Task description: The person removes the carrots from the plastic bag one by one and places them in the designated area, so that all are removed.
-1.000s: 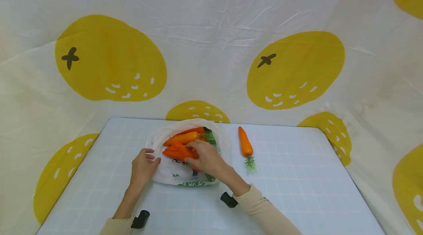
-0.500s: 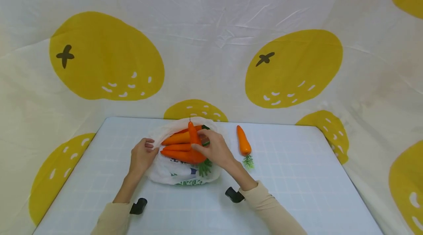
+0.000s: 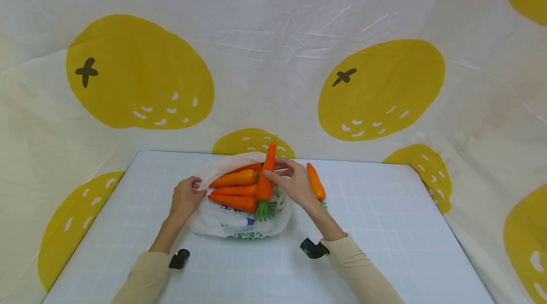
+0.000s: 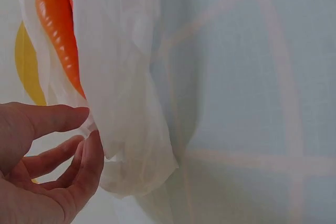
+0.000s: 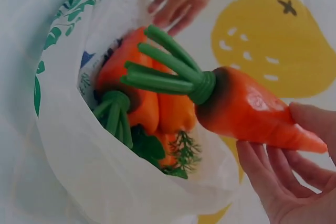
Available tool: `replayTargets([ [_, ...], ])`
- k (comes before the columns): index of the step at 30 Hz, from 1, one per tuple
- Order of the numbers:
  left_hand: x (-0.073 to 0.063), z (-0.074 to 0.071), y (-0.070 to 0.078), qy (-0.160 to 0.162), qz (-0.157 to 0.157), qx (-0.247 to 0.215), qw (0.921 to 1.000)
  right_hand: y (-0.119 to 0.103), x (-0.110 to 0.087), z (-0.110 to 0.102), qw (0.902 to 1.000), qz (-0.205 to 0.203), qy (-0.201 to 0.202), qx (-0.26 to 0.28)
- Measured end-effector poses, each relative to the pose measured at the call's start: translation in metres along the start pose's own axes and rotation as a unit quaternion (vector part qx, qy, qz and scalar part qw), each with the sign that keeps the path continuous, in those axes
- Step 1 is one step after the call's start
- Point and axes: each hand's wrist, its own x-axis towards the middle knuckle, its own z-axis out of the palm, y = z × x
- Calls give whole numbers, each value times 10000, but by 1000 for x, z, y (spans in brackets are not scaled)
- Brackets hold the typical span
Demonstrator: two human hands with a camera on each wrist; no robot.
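My right hand pinches an orange carrot between thumb and fingers, its tip pointing away from me and its green stalks toward me. The right wrist view shows the carrot over the open mouth of a white plastic bag, gripped near its narrow end. Several more carrots lie inside the bag, tips to the left. At the bag's left rim, my left hand pinches the thin plastic between thumb and fingertips, holding that side up.
Right of the bag, a single carrot with a leafy top lies on the pale checked table, partly behind my right hand. A white cloth printed with yellow fruit hangs behind the table.
My right hand has lifted a carrot out from among the others, swung its tip to point away, and carried it right. The left hand has stayed at the bag's rim.
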Motion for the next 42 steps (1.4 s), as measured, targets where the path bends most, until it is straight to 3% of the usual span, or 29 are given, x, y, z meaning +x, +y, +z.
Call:
replayTargets([
  [6,1,1,-1,-106,8,102,9999,3,1,-20,9934,562,-26,1000],
  [10,1,1,-2,-50,73,51,9999,3,2,-33,9885,748,104,1310],
  [17,3,3,-3,-33,-86,-38,10000,11,5,-62,9821,1271,407,1332],
  [27,7,1,-10,-207,-299,-194,9992,34,2,-106,9769,1495,659,1377],
  [35,8,3,-13,-221,-427,-261,9985,52,-3,-126,9716,1707,878,1387],
  [42,9,5,-15,-126,-437,-301,9985,69,-5,-136,9662,2091,1056,1076],
])
